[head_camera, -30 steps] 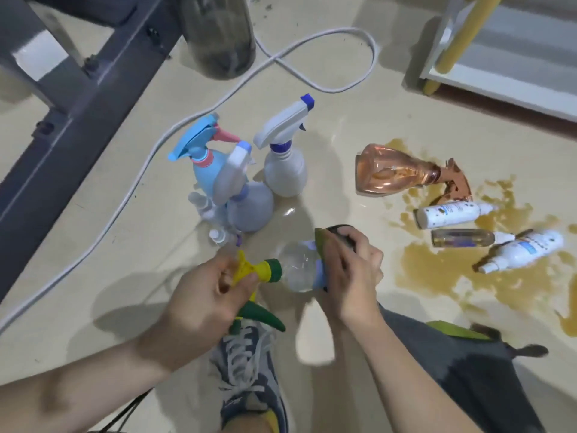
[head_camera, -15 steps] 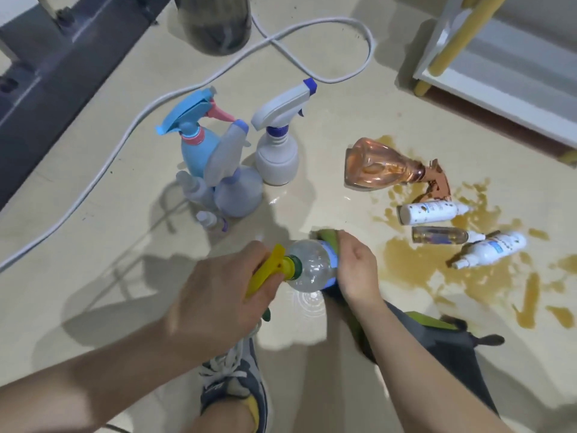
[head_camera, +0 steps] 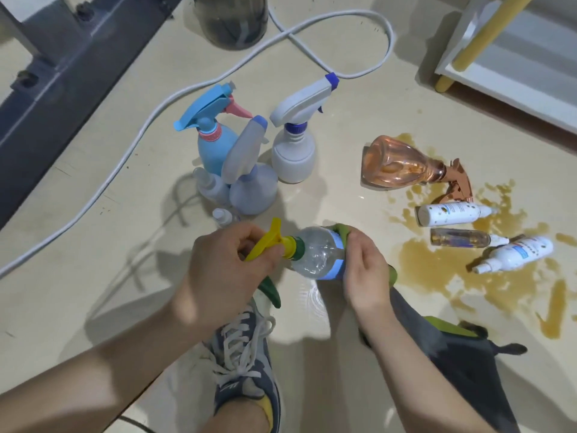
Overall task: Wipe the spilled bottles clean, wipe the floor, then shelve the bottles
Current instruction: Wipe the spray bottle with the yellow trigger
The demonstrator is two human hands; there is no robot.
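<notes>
My left hand grips the yellow-and-green trigger head of a clear spray bottle held sideways above the floor. My right hand wraps a grey-and-green cloth round the bottle's blue-labelled body. To the right, a brown spill covers the floor. In it lie a copper spray bottle, two white bottles and a small amber bottle. Upright at the left stand a blue sprayer, a pale lilac sprayer and a white sprayer.
A white cable loops across the floor behind the upright bottles. A dark container stands at the top. A white shelf with a yellow leg is at the upper right, a dark metal frame upper left. My shoe is below the hands.
The bottle's trigger head has turned in my left hand, with the yellow lever now pointing up. My right hand stays on the cloth round the bottle's body. The view has shifted slightly.
</notes>
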